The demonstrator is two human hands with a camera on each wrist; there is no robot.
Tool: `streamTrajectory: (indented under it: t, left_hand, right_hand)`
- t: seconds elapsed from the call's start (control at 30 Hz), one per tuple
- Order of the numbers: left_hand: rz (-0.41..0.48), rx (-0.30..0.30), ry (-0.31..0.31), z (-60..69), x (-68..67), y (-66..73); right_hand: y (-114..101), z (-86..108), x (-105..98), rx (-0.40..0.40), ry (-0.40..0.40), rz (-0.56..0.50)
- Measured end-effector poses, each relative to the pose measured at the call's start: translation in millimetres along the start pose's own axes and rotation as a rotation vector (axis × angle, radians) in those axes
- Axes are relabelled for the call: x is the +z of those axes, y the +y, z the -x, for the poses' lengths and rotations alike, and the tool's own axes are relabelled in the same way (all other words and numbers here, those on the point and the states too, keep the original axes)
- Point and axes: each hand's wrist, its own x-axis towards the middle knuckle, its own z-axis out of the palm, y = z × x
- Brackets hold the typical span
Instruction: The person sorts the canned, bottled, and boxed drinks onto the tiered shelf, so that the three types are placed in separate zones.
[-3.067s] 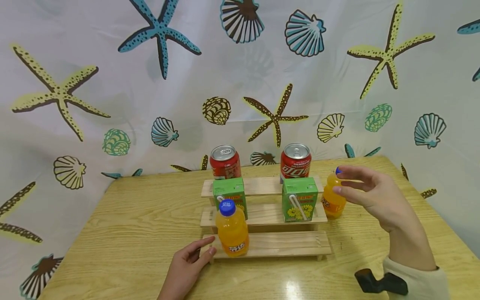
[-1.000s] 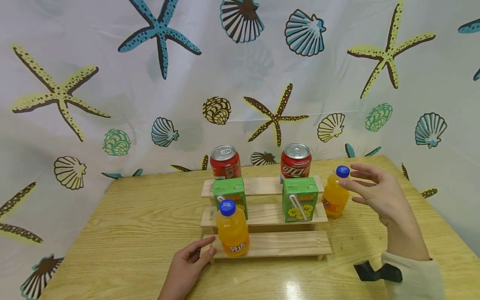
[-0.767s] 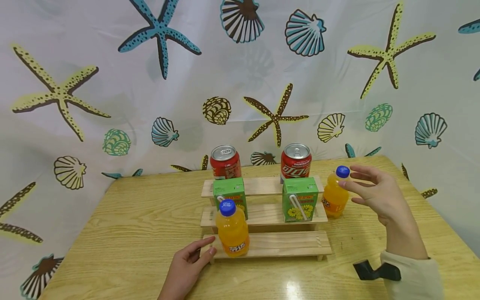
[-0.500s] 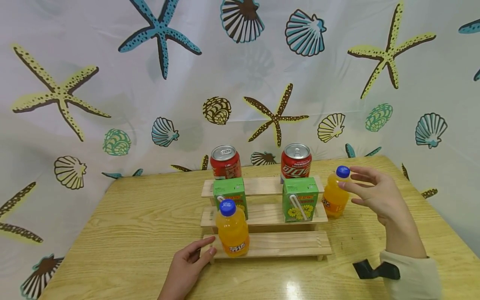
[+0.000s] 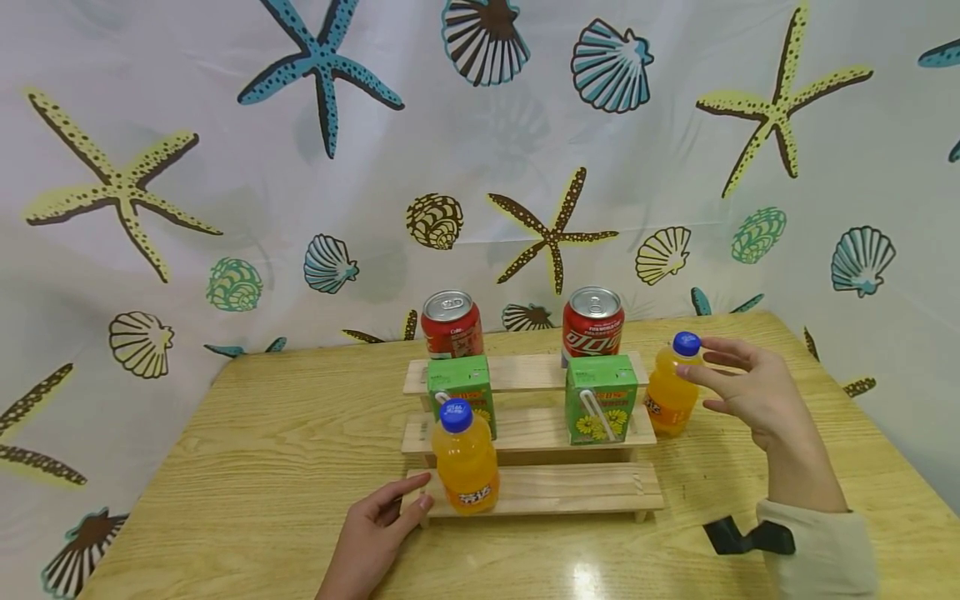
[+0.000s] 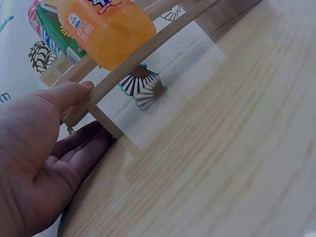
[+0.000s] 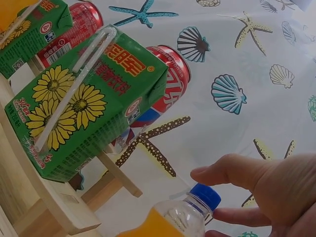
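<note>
In the head view, my left hand (image 5: pixel 371 533) holds the left end of the lowest step of a three-tier wooden rack (image 5: pixel 570 489). Its thumb lies on that step's end in the left wrist view, the other fingers down beside the leg. An orange drink bottle (image 5: pixel 467 462) with a blue cap stands upright on this step. Beyond the rack's right side, my right hand (image 5: pixel 750 392) is spread around the neck of a second orange drink bottle (image 5: pixel 670 396), which stands on the table. In the right wrist view, a gap shows between thumb and blue cap (image 7: pixel 206 195).
Two green juice boxes, one left (image 5: pixel 459 379) and one right (image 5: pixel 600 400), stand on the middle step. Two red cola cans, one left (image 5: pixel 452 329) and one right (image 5: pixel 592 329), occupy the top step. A patterned curtain (image 5: pixel 450 158) hangs behind the wooden table (image 5: pixel 285 450).
Since about three seconds ago, my right hand has shifted slightly right, uncovering the second bottle's cap; lately it has barely moved. The left hand and the rack have stayed put.
</note>
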Motion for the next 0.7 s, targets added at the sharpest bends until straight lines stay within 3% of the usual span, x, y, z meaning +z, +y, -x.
streamTrajectory:
  t: [0.7]
  left_hand:
    - [0.024, 0.022, -0.016, 1.1, -0.4, -1.3]
  right_hand:
    - [6.0, -5.7, 6.6, 0.069, -0.019, 0.007]
